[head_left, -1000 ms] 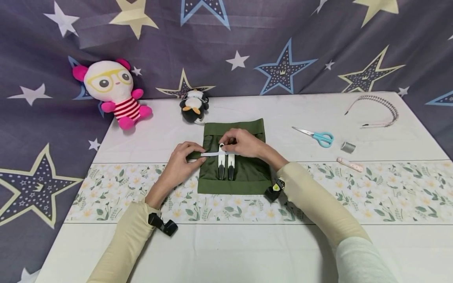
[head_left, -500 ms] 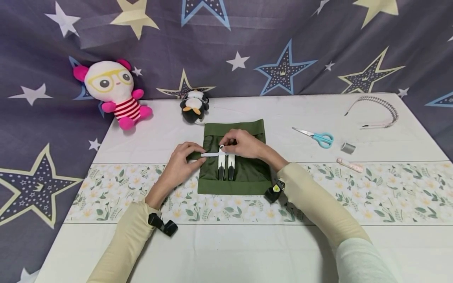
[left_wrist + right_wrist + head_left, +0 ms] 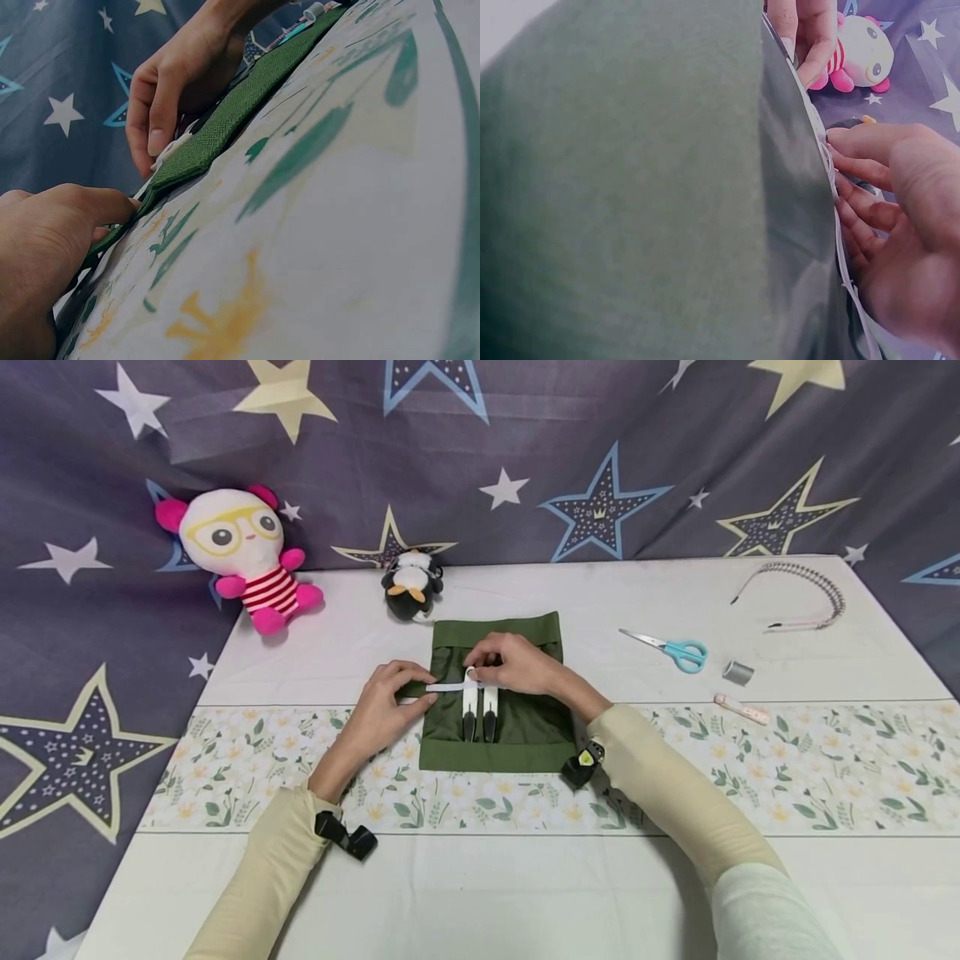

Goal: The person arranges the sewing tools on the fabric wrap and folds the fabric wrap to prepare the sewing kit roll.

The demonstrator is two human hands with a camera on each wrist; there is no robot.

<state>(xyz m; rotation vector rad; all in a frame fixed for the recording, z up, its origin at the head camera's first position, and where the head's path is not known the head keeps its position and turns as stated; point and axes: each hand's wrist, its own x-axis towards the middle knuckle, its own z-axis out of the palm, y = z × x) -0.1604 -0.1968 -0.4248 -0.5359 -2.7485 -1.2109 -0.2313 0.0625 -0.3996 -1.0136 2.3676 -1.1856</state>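
A white table (image 3: pixel 525 893) with a floral band fills most of the view. At its middle, in front of the person, lies a dark green cloth piece (image 3: pixel 525 757) with hemmed far and near edges. It looks soft and rumpled, so uneven pulling could drag it askew or bunch it.

Both hands work on it. The left hand (image 3: pixel 384 697) pinches the cloth's left edge between thumb and fingertips; if that pinch loosened, the edge could slip inward. The right hand (image 3: pixel 517 662), fingers bent, pinches the top end of the left clip; whether it also grips the strip below is hidden.

Light blue scissors (image 3: pixel 684 655) lie well apart to the right.

A narrow white strip (image 3: pixel 444 687) runs from the left fingertips to the clips; tension from one side only might make it slant or twist.

Smallest are the two clips, white with black tips: the left clip (image 3: pixel 470 697) and, just beside it, the right clip (image 3: pixel 490 718). A nudge from the right knuckles could tilt them.
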